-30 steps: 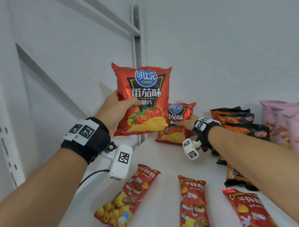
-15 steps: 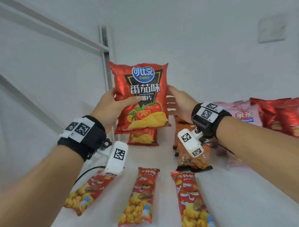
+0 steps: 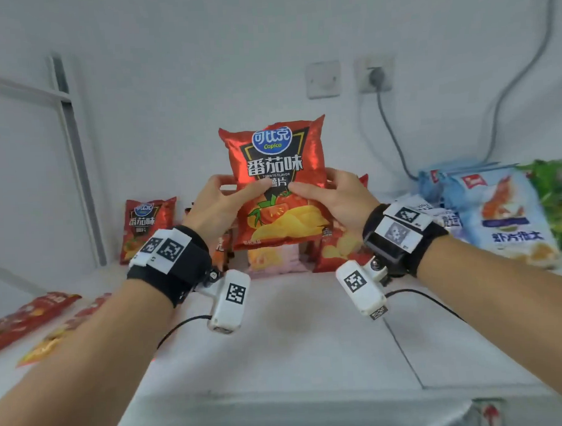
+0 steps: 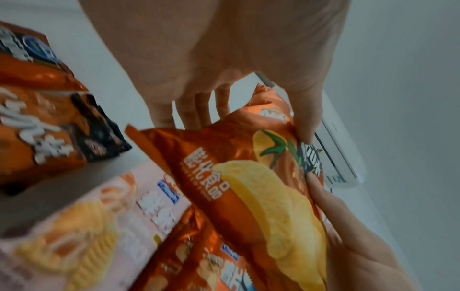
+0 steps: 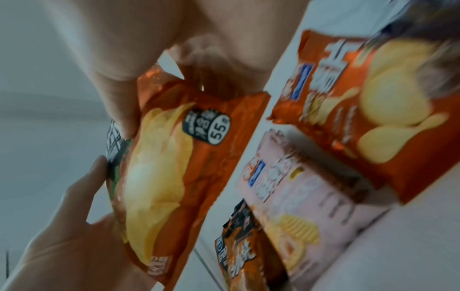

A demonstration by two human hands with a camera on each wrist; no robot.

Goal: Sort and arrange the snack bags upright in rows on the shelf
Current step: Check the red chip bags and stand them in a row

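Spanning the lower frame, the white shelf [image 3: 279, 357] is seen with snack bags stood along its back. Right of the held bag, a blue shrimp-cracker bag [image 3: 505, 216] is stood. The red tomato chip bag [image 3: 278, 184] is held upright above the shelf, clear of it. It is pinched at its sides by the left hand [image 3: 218, 209] and the right hand [image 3: 334, 201]. Left of the held bag, a smaller matching red bag [image 3: 146, 228] is stood.

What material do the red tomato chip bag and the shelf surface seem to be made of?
Red tomato chip bag: probably glossy metallised plastic film; it crinkles and shows bright glints.
Shelf surface: matte white, maybe painted metal or laminate board; a thin seam crosses it, nothing more decides.
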